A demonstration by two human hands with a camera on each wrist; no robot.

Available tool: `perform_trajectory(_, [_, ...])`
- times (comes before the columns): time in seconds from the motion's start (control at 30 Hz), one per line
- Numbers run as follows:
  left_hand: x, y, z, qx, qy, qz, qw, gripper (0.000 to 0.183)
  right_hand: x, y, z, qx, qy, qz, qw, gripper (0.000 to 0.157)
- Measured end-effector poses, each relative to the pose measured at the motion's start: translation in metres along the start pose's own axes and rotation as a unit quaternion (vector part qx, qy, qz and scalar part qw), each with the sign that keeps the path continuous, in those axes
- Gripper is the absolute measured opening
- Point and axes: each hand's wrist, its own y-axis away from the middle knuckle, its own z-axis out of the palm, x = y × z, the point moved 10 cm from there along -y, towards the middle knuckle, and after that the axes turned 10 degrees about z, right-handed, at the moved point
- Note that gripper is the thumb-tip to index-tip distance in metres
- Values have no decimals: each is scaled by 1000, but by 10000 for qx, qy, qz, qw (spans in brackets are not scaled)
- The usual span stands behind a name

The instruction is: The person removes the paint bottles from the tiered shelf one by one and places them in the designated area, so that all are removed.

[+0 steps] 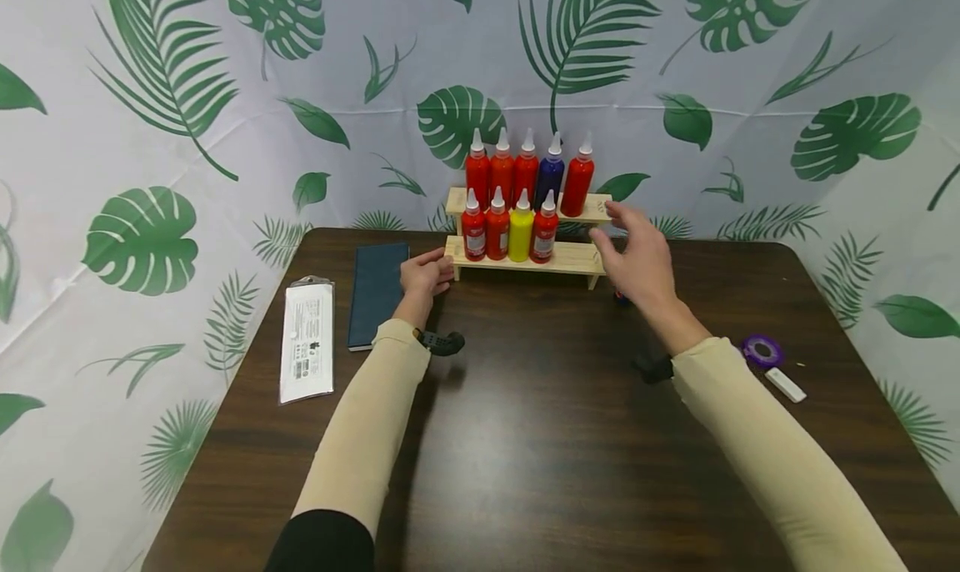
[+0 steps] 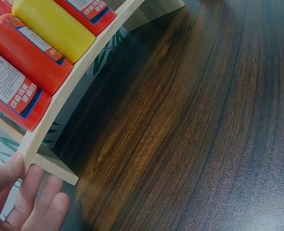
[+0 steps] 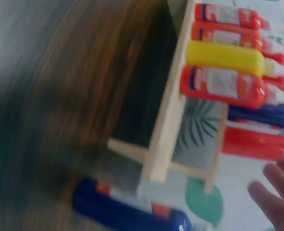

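On the dark wood-grain table (image 1: 525, 472) stands a two-tier wooden bottle rack (image 1: 576, 258), left end pinched by the left hand (image 1: 424, 277), probably for steadiness, the right hand (image 1: 643, 259) empty, fingers loosely parted, near its right.

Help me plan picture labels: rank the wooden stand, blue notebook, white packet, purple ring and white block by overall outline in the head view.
1. Wooden stand
2. Blue notebook and white packet: too alike to rank
3. Purple ring
4. White block
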Motion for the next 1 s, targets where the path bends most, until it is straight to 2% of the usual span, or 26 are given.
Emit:
perform_trajectory(0.1, [0,0,-1,15,2,-1,10000,29,-2,-8,37,-835,-77,270,9961,56])
perform_trajectory(0.17, [0,0,-1,30,10,-7,10000,29,-2,-12,56,-1161,-185,428,9921,58])
perform_trajectory(0.27, [-1,0,-2,55,18,-27,10000,28,-3,-16,76,-1268,-370,622,9893,61])
perform_trajectory(0.4, [-1,-1,-2,86,14,-45,10000,28,-2,-19,91,-1116,-408,878,9890,64])
perform_trajectory(0.6, [0,-1,0,57,-10,-32,10000,29,-1,-18,100,-895,-318,1121,9891,61])
perform_trajectory(0.77, [1,0,-1,18,56,30,10000,31,1,-18,100,-725,-436,1187,9893,54])
perform_trajectory(1.0, [1,1,0,-61,117,97,9999,31,2,-11,95,-728,-679,1264,9870,51])
